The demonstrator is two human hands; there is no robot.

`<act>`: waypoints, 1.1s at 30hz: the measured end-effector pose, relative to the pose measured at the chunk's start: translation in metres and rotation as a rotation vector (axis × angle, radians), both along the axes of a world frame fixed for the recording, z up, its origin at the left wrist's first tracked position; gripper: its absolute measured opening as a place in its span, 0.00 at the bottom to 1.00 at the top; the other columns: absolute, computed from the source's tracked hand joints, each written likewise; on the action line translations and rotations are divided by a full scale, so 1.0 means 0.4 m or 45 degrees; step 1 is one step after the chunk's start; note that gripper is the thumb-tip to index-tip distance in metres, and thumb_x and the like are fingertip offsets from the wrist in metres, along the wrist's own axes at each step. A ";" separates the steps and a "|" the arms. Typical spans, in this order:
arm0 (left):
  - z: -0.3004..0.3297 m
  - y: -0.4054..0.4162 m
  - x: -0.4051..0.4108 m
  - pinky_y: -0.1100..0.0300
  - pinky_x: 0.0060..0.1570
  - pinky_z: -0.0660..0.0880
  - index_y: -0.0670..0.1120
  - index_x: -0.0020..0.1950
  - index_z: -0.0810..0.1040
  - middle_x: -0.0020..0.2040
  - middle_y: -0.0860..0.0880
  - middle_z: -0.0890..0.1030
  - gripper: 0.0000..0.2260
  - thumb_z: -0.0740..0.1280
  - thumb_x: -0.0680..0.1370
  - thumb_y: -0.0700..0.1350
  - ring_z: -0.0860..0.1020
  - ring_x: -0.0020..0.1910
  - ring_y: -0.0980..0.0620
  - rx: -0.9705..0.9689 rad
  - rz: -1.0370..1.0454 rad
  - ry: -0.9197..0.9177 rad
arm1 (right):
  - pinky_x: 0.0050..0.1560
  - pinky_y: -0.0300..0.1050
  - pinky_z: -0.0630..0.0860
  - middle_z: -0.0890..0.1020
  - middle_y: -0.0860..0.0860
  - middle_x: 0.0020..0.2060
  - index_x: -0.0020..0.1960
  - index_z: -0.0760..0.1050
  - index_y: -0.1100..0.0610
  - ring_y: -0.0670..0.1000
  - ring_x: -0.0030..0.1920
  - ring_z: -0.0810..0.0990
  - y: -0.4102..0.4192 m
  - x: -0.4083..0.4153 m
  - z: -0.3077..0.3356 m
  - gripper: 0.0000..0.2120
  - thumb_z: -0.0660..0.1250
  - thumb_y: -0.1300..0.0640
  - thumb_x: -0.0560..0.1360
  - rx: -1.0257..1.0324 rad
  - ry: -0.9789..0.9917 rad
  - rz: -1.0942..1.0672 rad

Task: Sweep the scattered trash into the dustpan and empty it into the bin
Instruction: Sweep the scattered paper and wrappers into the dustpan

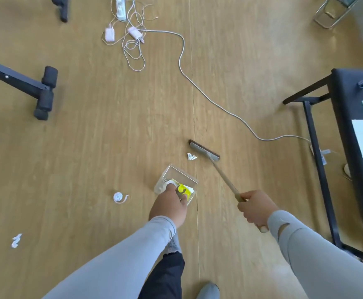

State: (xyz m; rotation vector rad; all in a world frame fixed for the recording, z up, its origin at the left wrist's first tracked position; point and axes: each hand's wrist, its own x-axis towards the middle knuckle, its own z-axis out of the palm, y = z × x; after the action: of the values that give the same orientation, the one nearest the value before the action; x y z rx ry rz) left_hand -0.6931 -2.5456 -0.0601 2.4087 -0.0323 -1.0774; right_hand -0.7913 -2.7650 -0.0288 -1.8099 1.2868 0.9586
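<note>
Near the lower middle of the frame, the left hand (169, 205) curls its fingers round the handle of a clear dustpan (177, 182) resting on the wooden floor (111, 137), with yellow and white trash (183, 189) inside. The right hand (256, 209) grips the broom (204, 150) stick, its brush head on the floor just above the dustpan. A crumpled foil scrap (191, 156) lies just beside the brush. A white tape roll (119, 197) and a paper scrap (16, 240) lie at lower left.

Dustpan (177, 180) handle hidden under left hand (169, 207); black table (349, 100) cut by right edge; paper print illegible.
</note>
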 end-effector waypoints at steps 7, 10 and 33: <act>0.001 0.004 0.000 0.49 0.49 0.80 0.48 0.61 0.71 0.46 0.49 0.81 0.12 0.61 0.82 0.53 0.81 0.44 0.44 0.014 -0.011 0.043 | 0.28 0.43 0.70 0.80 0.55 0.29 0.63 0.79 0.54 0.50 0.26 0.72 -0.111 -0.005 0.241 0.14 0.68 0.62 0.78 0.230 0.073 -0.014; 0.008 0.009 0.003 0.50 0.50 0.80 0.48 0.63 0.71 0.46 0.50 0.79 0.13 0.61 0.82 0.54 0.80 0.46 0.44 0.014 -0.017 0.073 | 0.27 0.42 0.71 0.80 0.54 0.29 0.63 0.79 0.52 0.48 0.25 0.72 -0.082 -0.017 0.286 0.14 0.67 0.62 0.79 0.174 0.055 0.054; 0.259 0.313 -0.108 0.54 0.52 0.80 0.59 0.49 0.80 0.46 0.56 0.83 0.02 0.69 0.77 0.53 0.82 0.46 0.52 0.045 0.913 -0.060 | 0.25 0.40 0.67 0.80 0.60 0.26 0.52 0.78 0.61 0.54 0.25 0.72 -0.143 0.292 0.081 0.06 0.64 0.63 0.76 0.054 -0.112 0.443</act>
State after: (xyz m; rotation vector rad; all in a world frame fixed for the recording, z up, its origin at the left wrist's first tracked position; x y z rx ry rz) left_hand -0.7361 -2.4205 0.0435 2.1821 0.7756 -0.6787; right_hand -0.6744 -2.8224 0.0036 -2.0592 0.9070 1.0666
